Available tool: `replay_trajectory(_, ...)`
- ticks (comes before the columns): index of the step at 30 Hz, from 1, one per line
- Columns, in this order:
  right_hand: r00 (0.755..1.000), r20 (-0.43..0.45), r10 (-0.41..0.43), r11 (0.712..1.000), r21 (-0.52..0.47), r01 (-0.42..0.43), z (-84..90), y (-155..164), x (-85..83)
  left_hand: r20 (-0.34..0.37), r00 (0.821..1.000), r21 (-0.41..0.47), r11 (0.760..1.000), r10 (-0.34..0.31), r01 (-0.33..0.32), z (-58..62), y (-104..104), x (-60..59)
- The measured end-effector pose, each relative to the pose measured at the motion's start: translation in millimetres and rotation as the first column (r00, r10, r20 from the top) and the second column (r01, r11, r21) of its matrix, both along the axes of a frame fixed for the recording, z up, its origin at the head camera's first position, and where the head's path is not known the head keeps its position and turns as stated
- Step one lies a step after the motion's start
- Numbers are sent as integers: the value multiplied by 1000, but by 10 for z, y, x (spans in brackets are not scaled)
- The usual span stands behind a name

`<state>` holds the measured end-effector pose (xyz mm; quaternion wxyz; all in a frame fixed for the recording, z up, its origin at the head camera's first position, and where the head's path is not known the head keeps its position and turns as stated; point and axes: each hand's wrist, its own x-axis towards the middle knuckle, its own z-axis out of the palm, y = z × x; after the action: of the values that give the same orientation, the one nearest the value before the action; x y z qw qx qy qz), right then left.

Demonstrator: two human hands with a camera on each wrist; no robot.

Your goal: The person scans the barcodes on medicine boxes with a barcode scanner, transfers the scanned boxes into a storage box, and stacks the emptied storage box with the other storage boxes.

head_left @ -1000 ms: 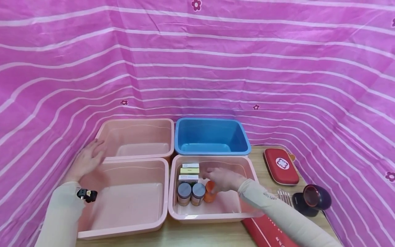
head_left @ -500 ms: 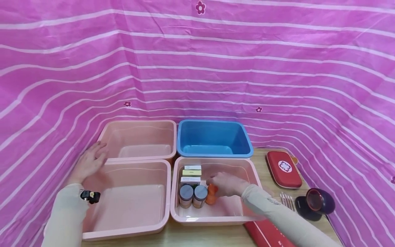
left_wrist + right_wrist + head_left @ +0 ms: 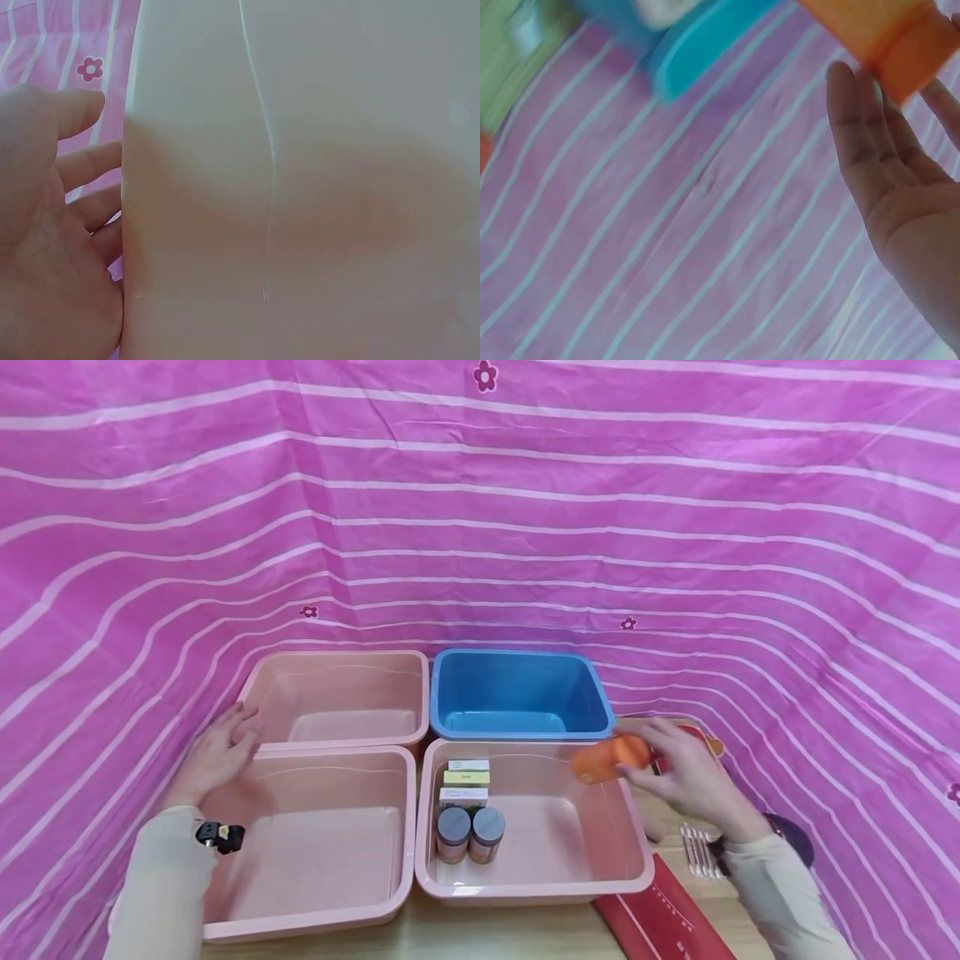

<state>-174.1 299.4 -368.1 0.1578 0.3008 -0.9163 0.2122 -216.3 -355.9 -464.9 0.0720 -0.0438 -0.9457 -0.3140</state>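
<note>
In the head view, I see the orange bottle (image 3: pixel 600 762) right of the centre of the frame, tilted almost on its side. The right hand (image 3: pixel 686 777) pinches it by one end, between thumb and fingers. It appears in front of the far right corner of the front right pink bin (image 3: pixel 534 896); how high it is, I cannot tell exactly. I judge that the step in hand is the transfer of this bottle. The next move calls, I think, for a steady pinch and enough height over the rim, which could catch the bottle. At the lower centre, two grey-lidded jars (image 3: pixel 487 839) and three small boxes (image 3: pixel 467 779) stand inside the same bin. On the right side, the red case (image 3: pixel 697 727) is partly hidden by the hand, and the swabs (image 3: pixel 700 852) and red packet (image 3: pixel 663 910) lie near the arm, so I would ask for care there. The blue bin (image 3: pixel 517 737) is behind.

In the left wrist view, the left hand (image 3: pixel 56 217) is at the left edge, fingers loosely spread beside a pale bin wall (image 3: pixel 300 150); I cannot tell if they press it.

In the right wrist view, the bottle is at the upper right, against the fingertips; the blue thing (image 3: pixel 705 45) at the top is too blurred to identify.
</note>
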Motion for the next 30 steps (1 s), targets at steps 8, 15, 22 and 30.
replay_trajectory(8,948,-60,-312,945,-119,304,-235,885,274,-31,1000,9,1000,2,-2,3,6,15)
replay_trajectory(15,876,75,-476,876,-50,480,-691,1371,544,-15,1000,9,1000,-3,3,2,19,13)
replay_trajectory(22,852,107,-513,856,-9,516,-976,1567,674,-11,1000,-1,1000,-9,9,20,38,17)
replay_trajectory(30,841,78,-536,843,2,537,-1094,1584,685,13,1000,2,1000,11,-11,6,39,25)
